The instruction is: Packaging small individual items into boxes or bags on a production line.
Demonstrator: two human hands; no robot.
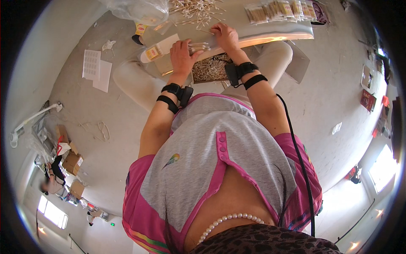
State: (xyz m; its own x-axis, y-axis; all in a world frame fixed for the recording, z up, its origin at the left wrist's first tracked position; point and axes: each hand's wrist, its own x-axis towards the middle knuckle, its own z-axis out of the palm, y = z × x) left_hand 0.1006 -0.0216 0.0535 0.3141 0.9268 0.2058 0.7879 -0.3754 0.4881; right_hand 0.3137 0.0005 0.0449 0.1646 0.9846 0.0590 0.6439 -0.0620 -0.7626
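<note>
My left hand (182, 56) is closed round a small bundle of cotton swabs (199, 46), their white tips pointing right from between fingers and thumb. Just right of it, my right hand (226, 36) has its fingertips pinched at the end of a single cotton swab (206, 31) over the table. Beside my left hand, at the table edge, lies a clear packet of swabs (154, 52) with a yellow and red label. Ahead of both hands is a loose heap of cotton swabs (198, 10).
A box full of swabs (210, 69) sits below the table edge (275, 37), between my legs. Filled swab packets (281, 10) are lined up at the far right, and a clear plastic bag (146, 12) lies far left. Paper sheets (96, 71) lie on the floor.
</note>
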